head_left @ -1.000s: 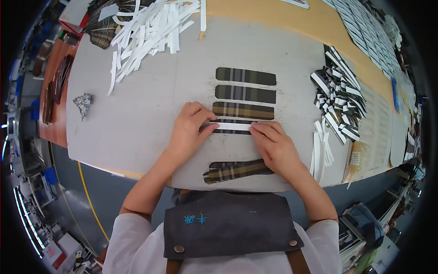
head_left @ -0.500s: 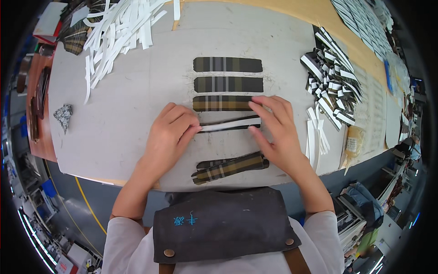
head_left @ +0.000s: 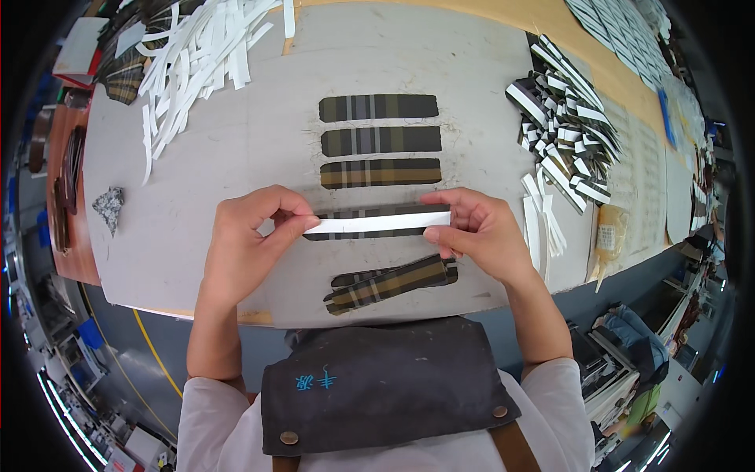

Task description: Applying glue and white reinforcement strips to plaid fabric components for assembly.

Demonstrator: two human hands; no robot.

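Note:
A white strip (head_left: pixel 373 224) is stretched straight across a dark plaid fabric strip (head_left: pixel 373 211), whose edges show above and below it. My left hand (head_left: pixel 255 240) pinches its left end between thumb and forefinger. At the other end, my right hand (head_left: pixel 480 232) is closed, with the thumb on top and the fingers behind. Whether the right hand also grips the plaid fabric I cannot tell. Beyond my hands, three plaid fabric strips (head_left: pixel 381 140) lie flat in a column. Nearer to me, a few more plaid strips (head_left: pixel 389 287) overlap at a slant.
Loose white strips (head_left: pixel 197 79) are heaped at the far left, with others (head_left: pixel 543 220) at the right. A pile of black-and-white pieces (head_left: pixel 570 134) and a yellowish bottle (head_left: pixel 610 240) stand along the right. A crumpled grey scrap (head_left: pixel 108 208) lies left on the grey table (head_left: pixel 181 259).
The white strip, bowed and narrow-looking before, is now taut and faces up. My right hand has closed on its right end. My left hand has shifted left with the other end.

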